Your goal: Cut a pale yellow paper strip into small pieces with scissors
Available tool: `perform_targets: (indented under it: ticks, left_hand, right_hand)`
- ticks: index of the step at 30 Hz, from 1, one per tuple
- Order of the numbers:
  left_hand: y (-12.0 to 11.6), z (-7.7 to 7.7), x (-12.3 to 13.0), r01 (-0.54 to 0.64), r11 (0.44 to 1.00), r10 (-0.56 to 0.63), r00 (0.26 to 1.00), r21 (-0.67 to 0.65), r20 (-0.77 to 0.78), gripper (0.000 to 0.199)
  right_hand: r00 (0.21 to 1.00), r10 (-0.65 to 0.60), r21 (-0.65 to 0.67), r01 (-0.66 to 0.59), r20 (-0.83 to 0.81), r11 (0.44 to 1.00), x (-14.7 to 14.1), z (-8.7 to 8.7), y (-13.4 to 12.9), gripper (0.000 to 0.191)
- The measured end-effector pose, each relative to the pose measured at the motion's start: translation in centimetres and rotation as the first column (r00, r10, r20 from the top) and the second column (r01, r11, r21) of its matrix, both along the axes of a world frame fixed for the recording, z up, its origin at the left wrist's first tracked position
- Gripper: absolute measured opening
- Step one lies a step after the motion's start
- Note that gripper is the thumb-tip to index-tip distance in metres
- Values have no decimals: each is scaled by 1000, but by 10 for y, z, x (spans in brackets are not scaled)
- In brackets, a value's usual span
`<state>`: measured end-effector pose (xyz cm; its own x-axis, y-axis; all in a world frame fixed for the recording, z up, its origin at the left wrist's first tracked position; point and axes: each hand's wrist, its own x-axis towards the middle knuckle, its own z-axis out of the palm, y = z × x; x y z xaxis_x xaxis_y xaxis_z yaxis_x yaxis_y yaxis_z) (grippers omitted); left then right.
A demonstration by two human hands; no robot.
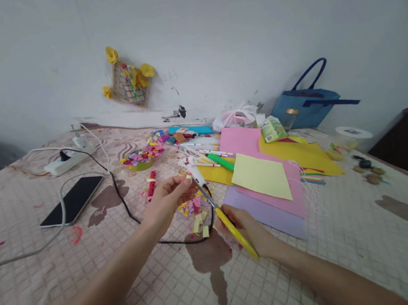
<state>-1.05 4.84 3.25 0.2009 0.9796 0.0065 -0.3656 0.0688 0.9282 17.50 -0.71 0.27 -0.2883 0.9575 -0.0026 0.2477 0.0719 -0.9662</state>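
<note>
Yellow-handled scissors (237,233) are in my right hand (247,229), its fingers wrapped round the handle and the blades pointing up and left. My left hand (167,198) pinches a small pale yellow paper piece (188,178) between thumb and forefinger, close to the blade tips. Whether the blades touch the paper I cannot tell. Below both hands, cut pale yellow paper bits (199,220) lie on the tablecloth beside pink and purple scraps (193,206). A white glue gun (195,172) lies just behind the scissors, partly hidden, its black cord looping under the blades.
Pale yellow (261,176), pink (239,138) and purple sheets (270,214) overlap at right. A tape roll (143,163) holds paper bits. Left are a phone (72,201), power strip (71,159) and cables. A blue bag (304,103) stands by the wall.
</note>
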Motion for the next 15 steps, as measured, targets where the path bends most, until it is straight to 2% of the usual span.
perform_targets:
  ticks: [3,7,15]
  left_hand:
    - [0,-2,0,34,999,-34,999,-30,5,17]
    - [1,-2,-1,15,999,-14,999,-37,29,15]
    - [1,0,-2,-17,999,19,999,-46,46,17]
  right_hand:
    - [997,-5,22,3,75,1000,-1,4,0,32]
    - [986,-2,26,-2,168,1000,-1,11,0,31]
    - [977,21,40,-30,210,999,1,12,0,30]
